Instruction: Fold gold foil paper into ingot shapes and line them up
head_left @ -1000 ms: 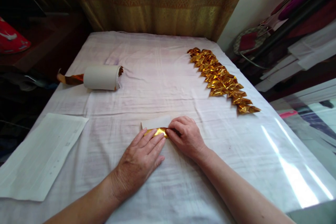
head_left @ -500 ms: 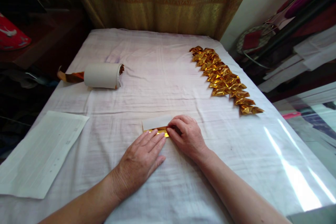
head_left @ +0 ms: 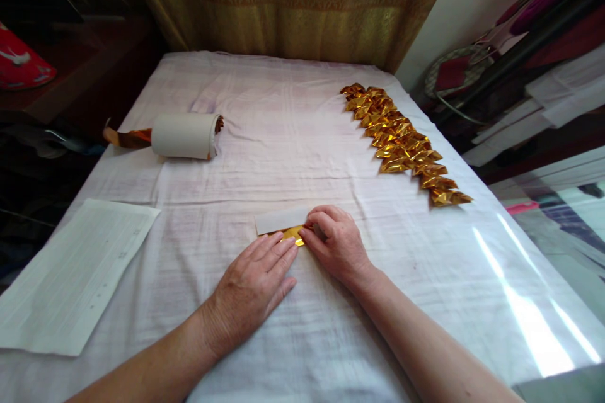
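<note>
A small sheet of gold foil paper (head_left: pixel 282 222), white side up along its far edge and gold along the near fold, lies on the white cloth in front of me. My left hand (head_left: pixel 253 282) lies flat with fingers stretched out, its fingertips pressing the near gold edge. My right hand (head_left: pixel 336 244) has its fingers curled and pressed onto the paper's right end, pinching the fold.
A row of several folded gold pieces (head_left: pixel 404 143) runs along the right side of the cloth-covered table (head_left: pixel 283 113). A white roll with gold foil inside (head_left: pixel 182 135) lies at the left. A white printed sheet (head_left: pixel 70 274) rests near the left edge. Curtain behind, clutter right.
The gold fold has narrowed slightly as my right fingers pressed further onto it. Both hands stay almost in place.
</note>
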`<state>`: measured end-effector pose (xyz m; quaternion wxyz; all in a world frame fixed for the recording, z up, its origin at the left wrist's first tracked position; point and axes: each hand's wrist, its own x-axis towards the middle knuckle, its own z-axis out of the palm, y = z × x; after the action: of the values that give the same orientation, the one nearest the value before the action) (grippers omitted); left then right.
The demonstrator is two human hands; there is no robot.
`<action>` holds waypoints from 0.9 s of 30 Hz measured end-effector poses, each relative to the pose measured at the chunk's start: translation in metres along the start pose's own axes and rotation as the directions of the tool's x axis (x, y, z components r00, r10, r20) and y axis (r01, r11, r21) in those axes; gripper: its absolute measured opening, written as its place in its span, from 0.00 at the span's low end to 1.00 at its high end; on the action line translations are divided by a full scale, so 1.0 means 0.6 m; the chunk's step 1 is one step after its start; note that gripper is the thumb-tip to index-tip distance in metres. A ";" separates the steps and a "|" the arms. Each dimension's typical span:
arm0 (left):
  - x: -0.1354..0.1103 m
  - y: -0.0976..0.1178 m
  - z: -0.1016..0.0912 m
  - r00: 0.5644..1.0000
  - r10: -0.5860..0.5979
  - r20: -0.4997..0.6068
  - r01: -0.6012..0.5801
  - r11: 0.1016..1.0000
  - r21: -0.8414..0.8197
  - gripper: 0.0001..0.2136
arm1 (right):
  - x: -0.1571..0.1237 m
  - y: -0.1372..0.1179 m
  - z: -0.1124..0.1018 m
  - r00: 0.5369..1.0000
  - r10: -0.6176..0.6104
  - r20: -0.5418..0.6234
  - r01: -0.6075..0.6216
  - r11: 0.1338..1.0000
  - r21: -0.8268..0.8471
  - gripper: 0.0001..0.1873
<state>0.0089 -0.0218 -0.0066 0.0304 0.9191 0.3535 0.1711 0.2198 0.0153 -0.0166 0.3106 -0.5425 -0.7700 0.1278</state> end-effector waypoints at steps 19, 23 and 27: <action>0.000 0.002 0.005 1.000 -0.015 -0.023 0.015 1.000 0.002 0.18 | -0.001 0.007 0.002 0.998 -0.058 -0.017 0.058 0.998 0.002 0.03; 0.000 0.004 0.006 0.999 -0.020 -0.032 0.021 1.000 0.012 0.18 | -0.001 0.006 0.000 0.998 -0.068 -0.007 0.068 0.997 -0.038 0.06; 0.000 0.002 0.006 0.998 -0.006 -0.057 0.007 1.000 0.020 0.18 | 0.000 0.004 -0.002 0.998 -0.070 0.004 0.070 0.996 -0.064 0.07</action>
<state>0.0111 -0.0226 -0.0095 0.0115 0.9129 0.3591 0.1935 0.2225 0.0159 -0.0170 0.2967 -0.5247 -0.7925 0.0928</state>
